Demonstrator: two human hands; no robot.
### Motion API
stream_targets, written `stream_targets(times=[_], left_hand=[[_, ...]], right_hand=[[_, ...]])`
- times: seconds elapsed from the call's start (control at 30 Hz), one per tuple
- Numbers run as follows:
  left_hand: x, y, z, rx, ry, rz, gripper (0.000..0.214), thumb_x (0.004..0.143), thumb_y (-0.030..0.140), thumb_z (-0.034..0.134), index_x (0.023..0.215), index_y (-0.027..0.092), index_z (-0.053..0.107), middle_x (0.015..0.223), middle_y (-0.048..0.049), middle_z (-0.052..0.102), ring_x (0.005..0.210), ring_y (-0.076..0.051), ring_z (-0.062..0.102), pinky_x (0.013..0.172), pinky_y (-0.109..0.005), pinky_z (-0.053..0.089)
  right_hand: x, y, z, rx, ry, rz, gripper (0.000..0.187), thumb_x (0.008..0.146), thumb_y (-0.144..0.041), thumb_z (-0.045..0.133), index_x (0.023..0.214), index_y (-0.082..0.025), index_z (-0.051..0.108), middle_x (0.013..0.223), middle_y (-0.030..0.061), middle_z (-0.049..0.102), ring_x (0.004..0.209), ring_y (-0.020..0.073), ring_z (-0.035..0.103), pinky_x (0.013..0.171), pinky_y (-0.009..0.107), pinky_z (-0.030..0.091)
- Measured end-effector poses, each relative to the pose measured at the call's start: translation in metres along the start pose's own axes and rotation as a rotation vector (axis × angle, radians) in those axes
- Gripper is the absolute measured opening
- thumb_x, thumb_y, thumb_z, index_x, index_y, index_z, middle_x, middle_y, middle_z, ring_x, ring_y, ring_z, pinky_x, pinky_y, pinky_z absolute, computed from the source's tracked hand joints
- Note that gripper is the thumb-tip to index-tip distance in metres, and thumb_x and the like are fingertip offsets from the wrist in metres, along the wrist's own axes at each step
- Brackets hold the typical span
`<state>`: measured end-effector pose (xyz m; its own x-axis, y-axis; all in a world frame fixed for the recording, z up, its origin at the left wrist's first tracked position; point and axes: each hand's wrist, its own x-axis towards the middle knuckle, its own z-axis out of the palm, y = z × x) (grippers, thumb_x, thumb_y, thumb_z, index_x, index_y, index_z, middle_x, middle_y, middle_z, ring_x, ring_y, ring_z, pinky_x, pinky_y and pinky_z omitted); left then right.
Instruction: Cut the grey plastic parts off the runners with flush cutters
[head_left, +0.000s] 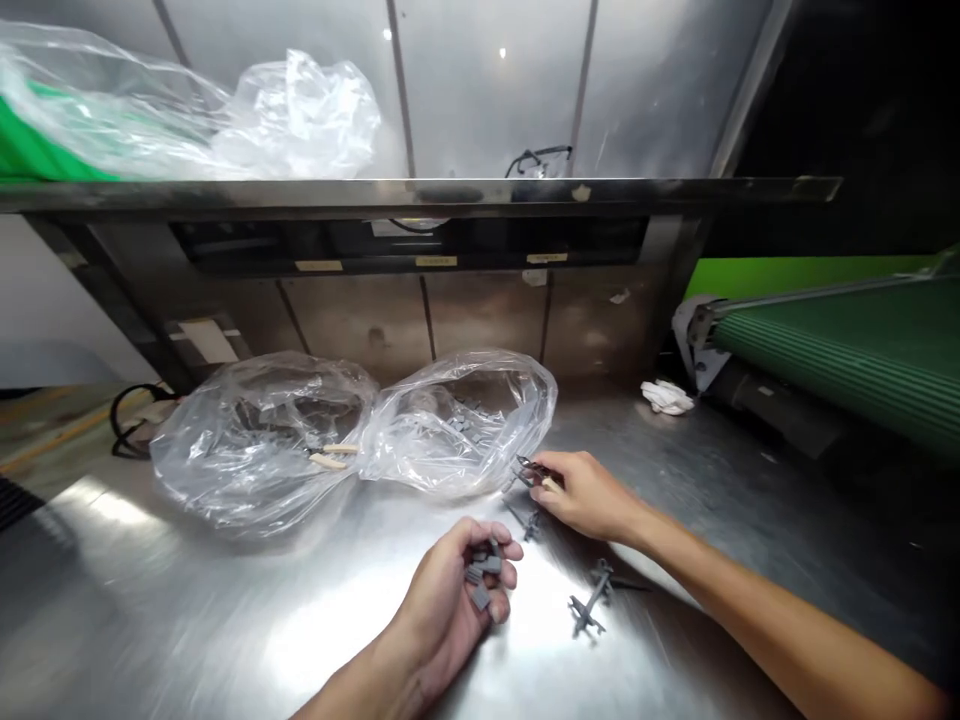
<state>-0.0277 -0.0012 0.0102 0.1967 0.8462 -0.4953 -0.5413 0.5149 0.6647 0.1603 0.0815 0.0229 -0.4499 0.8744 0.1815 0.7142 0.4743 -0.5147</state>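
My left hand (457, 595) is cupped palm up, its fingers curled round several small grey plastic pieces (481, 575). Farther right, my right hand (581, 490) grips a pair of nippers (541, 470) with dark jaws and a pale handle, largely covered by the fingers. The jaws lie beside the right edge of an open clear plastic bag (450, 470), in which small grey pieces show. A thin grey plastic sprue (531, 525) rests just below the nippers. Another branched grey sprue (592, 600) lies on the metal table, below my right forearm.
A second clear bag (225, 450) stands at the left, with cream-handled pliers (334, 457) by its right side. Crumpled white tissue (666, 397) lies near the green conveyor belt (840, 330). A metal shelf (450, 192) crosses above, carrying plastic bags (300, 120).
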Motion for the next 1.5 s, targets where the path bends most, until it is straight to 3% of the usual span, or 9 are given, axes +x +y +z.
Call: stream_targets(times=[0.2, 0.37, 0.6, 0.7, 0.87, 1.1, 1.3, 1.5], left_hand=[[-0.001, -0.001, 0.000, 0.003, -0.053, -0.046, 0.033, 0.093, 0.040, 0.055, 0.087, 0.010, 0.068, 0.083, -0.0073, 0.064, 0.057, -0.010, 0.056, 0.037, -0.018, 0.041], [-0.004, 0.001, 0.002, 0.043, -0.092, -0.001, 0.021, 0.086, 0.026, 0.069, 0.097, 0.008, 0.071, 0.085, -0.0060, 0.064, 0.058, -0.008, 0.055, 0.039, -0.015, 0.042], [-0.002, 0.002, 0.000, 0.066, -0.053, -0.010, 0.021, 0.089, 0.028, 0.065, 0.087, 0.007, 0.071, 0.081, -0.0072, 0.063, 0.055, -0.008, 0.051, 0.039, -0.016, 0.042], [-0.001, 0.003, 0.001, 0.082, -0.026, 0.007, 0.013, 0.086, 0.020, 0.068, 0.090, 0.008, 0.071, 0.084, -0.0068, 0.063, 0.057, -0.007, 0.051, 0.040, -0.015, 0.041], [-0.001, 0.004, 0.002, 0.076, 0.012, -0.018, 0.019, 0.085, 0.015, 0.068, 0.103, 0.009, 0.071, 0.085, -0.0058, 0.064, 0.054, -0.005, 0.046, 0.036, -0.013, 0.033], [0.001, 0.005, 0.000, 0.037, 0.013, 0.039, 0.012, 0.083, 0.013, 0.072, 0.095, 0.009, 0.070, 0.075, -0.0026, 0.062, 0.050, -0.003, 0.044, 0.043, -0.013, 0.035], [0.000, 0.008, 0.000, -0.007, 0.004, 0.081, 0.013, 0.080, 0.013, 0.076, 0.092, 0.011, 0.071, 0.080, -0.0035, 0.065, 0.052, -0.003, 0.047, 0.045, -0.013, 0.035], [-0.001, 0.004, 0.001, 0.019, -0.009, 0.058, 0.018, 0.081, 0.013, 0.075, 0.099, 0.010, 0.073, 0.078, -0.0043, 0.066, 0.050, -0.002, 0.045, 0.045, -0.015, 0.034]], right_hand=[[-0.026, -0.005, -0.002, 0.170, 0.038, -0.177, 0.016, 0.094, -0.026, 0.053, 0.099, -0.018, 0.065, 0.088, 0.0038, 0.069, 0.078, 0.0158, 0.061, 0.073, 0.027, 0.047], [-0.027, 0.003, 0.010, 0.219, 0.157, -0.447, 0.008, 0.093, -0.020, 0.058, 0.098, -0.019, 0.063, 0.084, 0.0036, 0.067, 0.076, 0.0163, 0.058, 0.071, 0.029, 0.045], [-0.028, 0.004, 0.004, 0.190, 0.159, -0.560, 0.010, 0.092, -0.016, 0.059, 0.101, -0.018, 0.062, 0.085, 0.0045, 0.067, 0.076, 0.0171, 0.058, 0.071, 0.032, 0.045], [-0.030, 0.004, 0.000, 0.179, 0.120, -0.560, 0.011, 0.091, -0.014, 0.059, 0.101, -0.017, 0.062, 0.085, 0.0045, 0.066, 0.075, 0.0173, 0.057, 0.071, 0.033, 0.044], [-0.030, 0.007, 0.001, 0.199, 0.110, -0.542, 0.014, 0.088, -0.010, 0.059, 0.101, -0.016, 0.062, 0.088, 0.0048, 0.067, 0.079, 0.0172, 0.059, 0.073, 0.033, 0.045], [-0.031, 0.010, -0.016, 0.175, 0.088, -0.397, 0.019, 0.085, -0.015, 0.063, 0.104, -0.016, 0.067, 0.090, 0.0047, 0.069, 0.080, 0.0168, 0.061, 0.075, 0.031, 0.047], [-0.039, 0.002, -0.035, 0.176, -0.223, -0.229, 0.009, 0.086, -0.023, 0.064, 0.091, -0.021, 0.071, 0.078, 0.0007, 0.069, 0.067, 0.0153, 0.060, 0.062, 0.027, 0.044], [-0.040, -0.007, -0.020, 0.141, -0.296, -0.200, 0.019, 0.084, -0.018, 0.061, 0.100, -0.022, 0.071, 0.081, 0.0016, 0.070, 0.071, 0.0161, 0.060, 0.063, 0.028, 0.040]])
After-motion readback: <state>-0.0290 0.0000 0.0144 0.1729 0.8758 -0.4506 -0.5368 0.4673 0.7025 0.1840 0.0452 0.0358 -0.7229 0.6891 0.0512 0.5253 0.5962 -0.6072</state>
